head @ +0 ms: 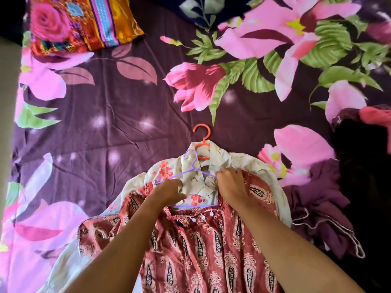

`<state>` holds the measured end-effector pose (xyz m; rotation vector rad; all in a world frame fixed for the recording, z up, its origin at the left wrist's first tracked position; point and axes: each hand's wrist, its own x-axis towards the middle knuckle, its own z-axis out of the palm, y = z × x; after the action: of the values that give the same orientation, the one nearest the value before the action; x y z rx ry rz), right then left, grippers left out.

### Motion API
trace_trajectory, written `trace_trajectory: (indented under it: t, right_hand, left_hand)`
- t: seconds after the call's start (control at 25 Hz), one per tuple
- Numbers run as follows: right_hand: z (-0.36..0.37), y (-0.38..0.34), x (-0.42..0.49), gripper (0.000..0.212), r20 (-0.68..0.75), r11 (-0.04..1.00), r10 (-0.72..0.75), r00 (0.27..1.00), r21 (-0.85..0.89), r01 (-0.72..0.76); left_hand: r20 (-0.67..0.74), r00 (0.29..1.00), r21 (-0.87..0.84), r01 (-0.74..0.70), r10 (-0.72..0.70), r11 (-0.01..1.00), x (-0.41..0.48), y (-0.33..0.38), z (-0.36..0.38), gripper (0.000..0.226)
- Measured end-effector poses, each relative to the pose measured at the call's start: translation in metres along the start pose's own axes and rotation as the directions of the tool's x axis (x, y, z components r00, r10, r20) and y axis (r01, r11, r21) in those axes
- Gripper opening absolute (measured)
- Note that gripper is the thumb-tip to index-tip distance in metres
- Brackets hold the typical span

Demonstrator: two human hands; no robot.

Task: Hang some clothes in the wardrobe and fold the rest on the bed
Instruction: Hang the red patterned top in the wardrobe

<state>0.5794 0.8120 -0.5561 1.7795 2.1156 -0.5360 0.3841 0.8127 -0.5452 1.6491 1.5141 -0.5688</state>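
Note:
A red paisley garment [201, 246] lies on the bed in front of me, on top of a cream floral garment [254, 163]. A thin purple hanger [191, 166] sits at the red garment's neckline; its hook points away from me. An orange hanger [202, 136] lies in the cream garment's collar, just beyond. My left hand [167, 192] grips the red garment's left shoulder at the purple hanger's arm. My right hand [231, 185] grips the right shoulder by the hanger's other arm.
The bed carries a purple sheet [105, 127] with big pink flowers. A bright patterned pillow [82, 22] lies at the far left. A dark purple cloth [321, 212] is crumpled to my right, with a red-pink garment [376, 117] at the right edge.

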Motion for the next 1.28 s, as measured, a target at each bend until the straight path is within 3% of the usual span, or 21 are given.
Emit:
trace_trajectory:
  t: [0.12,0.2,0.36,0.48,0.6,0.72,0.76,0.84,1.12,1.28]
  right_hand:
    - [-0.006,0.003,-0.022,0.021,-0.211,0.998,-0.061,0.976,-0.017,0.058]
    - [-0.004,0.005,-0.035,0.027,-0.369,0.99,-0.136,0.919,-0.075,0.117]
    - [-0.014,0.007,-0.062,0.024,-0.554,0.98,-0.197,0.809,-0.11,0.163]
    - [-0.033,0.0,-0.089,0.031,-0.577,0.986,-0.156,0.802,-0.045,0.159]
    - [-0.047,-0.01,-0.115,0.04,-0.605,0.969,-0.193,0.773,0.008,0.248]
    - [-0.064,-0.015,-0.152,0.02,-0.68,0.953,-0.186,0.71,0.05,0.298]
    - [-0.069,-0.016,-0.164,0.007,-0.71,0.949,-0.168,0.684,0.07,0.307]
    - [-0.084,-0.019,-0.191,0.023,-0.741,0.949,-0.109,0.663,0.121,0.29]
    - [-0.127,-0.025,-0.317,0.02,-0.811,0.927,0.065,0.581,0.265,0.266]
    - [-0.143,-0.032,-0.408,0.012,-0.856,0.928,0.198,0.477,0.32,0.189]
  left_hand:
    - [-0.024,1.0,-0.01,-0.006,0.006,1.0,-0.014,0.003,-0.006,0.036]
    - [-0.046,0.999,-0.023,0.006,-0.008,1.0,-0.029,0.005,-0.007,0.039]
    - [-0.103,0.995,-0.054,0.0,-0.006,0.999,-0.067,0.013,-0.008,0.045]
    - [-0.131,0.991,-0.072,-0.013,0.003,0.997,-0.102,0.015,-0.004,0.042]
    - [-0.172,0.985,-0.088,-0.008,-0.007,0.996,-0.134,0.018,0.001,0.039]
    - [-0.229,0.973,-0.075,-0.008,-0.009,0.997,-0.173,0.03,0.004,0.041]
    - [-0.257,0.966,-0.065,-0.013,-0.004,0.998,-0.187,0.035,0.004,0.043]
    - [-0.303,0.953,-0.055,-0.029,0.011,0.998,-0.216,0.044,0.006,0.044]
    - [-0.385,0.92,0.038,-0.066,0.075,0.997,-0.333,0.08,0.012,0.044]
    - [-0.402,0.893,0.182,-0.138,0.202,0.973,-0.409,0.115,0.014,0.041]
